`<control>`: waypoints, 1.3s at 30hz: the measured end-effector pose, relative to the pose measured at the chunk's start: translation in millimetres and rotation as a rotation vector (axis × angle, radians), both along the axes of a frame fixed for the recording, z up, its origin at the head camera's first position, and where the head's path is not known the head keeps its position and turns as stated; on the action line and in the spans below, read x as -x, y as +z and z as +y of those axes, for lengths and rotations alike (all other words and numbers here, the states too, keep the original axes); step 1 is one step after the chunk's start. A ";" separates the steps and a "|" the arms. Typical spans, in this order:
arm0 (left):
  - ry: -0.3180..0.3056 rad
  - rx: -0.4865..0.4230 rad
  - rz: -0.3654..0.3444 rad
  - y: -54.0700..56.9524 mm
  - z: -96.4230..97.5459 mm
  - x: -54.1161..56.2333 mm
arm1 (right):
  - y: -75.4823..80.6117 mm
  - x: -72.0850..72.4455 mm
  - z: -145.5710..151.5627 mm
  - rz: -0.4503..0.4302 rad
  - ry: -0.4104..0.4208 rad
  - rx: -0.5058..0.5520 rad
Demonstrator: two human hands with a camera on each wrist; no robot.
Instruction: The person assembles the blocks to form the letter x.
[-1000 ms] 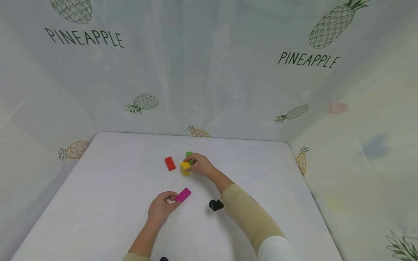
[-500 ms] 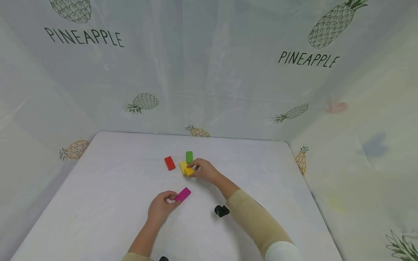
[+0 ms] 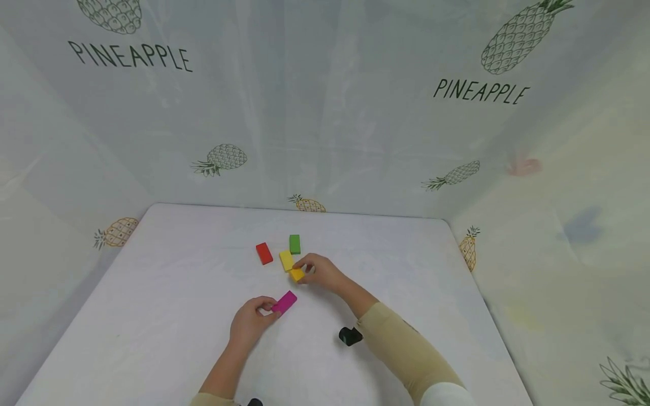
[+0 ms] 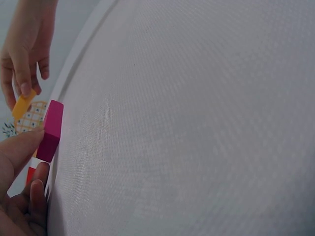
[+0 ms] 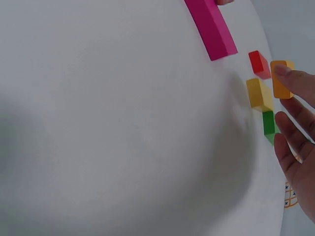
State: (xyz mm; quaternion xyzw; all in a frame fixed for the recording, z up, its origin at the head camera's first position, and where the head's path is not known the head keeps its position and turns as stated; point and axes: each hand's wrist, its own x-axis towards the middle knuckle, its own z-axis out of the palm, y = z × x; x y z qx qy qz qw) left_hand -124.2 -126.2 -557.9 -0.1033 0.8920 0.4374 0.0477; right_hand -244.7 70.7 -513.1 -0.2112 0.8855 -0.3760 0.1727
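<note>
My left hand (image 3: 250, 325) holds a magenta block (image 3: 284, 303) by its near end, pinched between thumb and fingers; the left wrist view shows the magenta block (image 4: 51, 131) tilted at the fingertips. Farther out, my right hand (image 3: 325, 272) pinches an orange-yellow block (image 3: 297, 274) between thumb and fingers. In the right wrist view this orange-yellow block (image 5: 281, 81) is up in the fingertips, apart from the blocks behind it. A lighter yellow block (image 3: 286, 260) lies just beyond the held one, with a green block (image 3: 295, 244) behind it and a red block (image 3: 264, 253) to its left.
A white table (image 3: 167, 293) lies under the blocks, its far edge against a curtain (image 3: 325, 113) printed with pineapples. A small black device (image 3: 350, 336) sits by the right sleeve, and part of another black piece (image 3: 255, 402) shows at the bottom edge.
My right hand has drawn the orange-yellow block from over the lighter yellow block toward me and slightly right, uncovering the yellow and green blocks. My left hand and the magenta block stay put.
</note>
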 end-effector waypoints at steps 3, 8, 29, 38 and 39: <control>-0.001 0.000 -0.002 -1.1 -0.1 0.3 | -1.2 -3.2 1.2 0.010 0.018 -0.003; 0.002 0.002 -0.005 -2.9 -0.5 0.8 | -3.3 -8.9 2.7 0.018 0.048 0.004; 0.020 0.017 -0.005 -4.3 0.4 1.6 | -27.9 -14.8 9.1 0.033 0.075 -0.026; 0.020 0.011 -0.004 -1.4 0.8 1.8 | -32.3 -13.1 10.1 0.039 0.075 -0.029; 0.020 0.008 -0.006 -1.2 0.8 2.1 | -32.2 -13.0 10.1 0.036 0.075 -0.030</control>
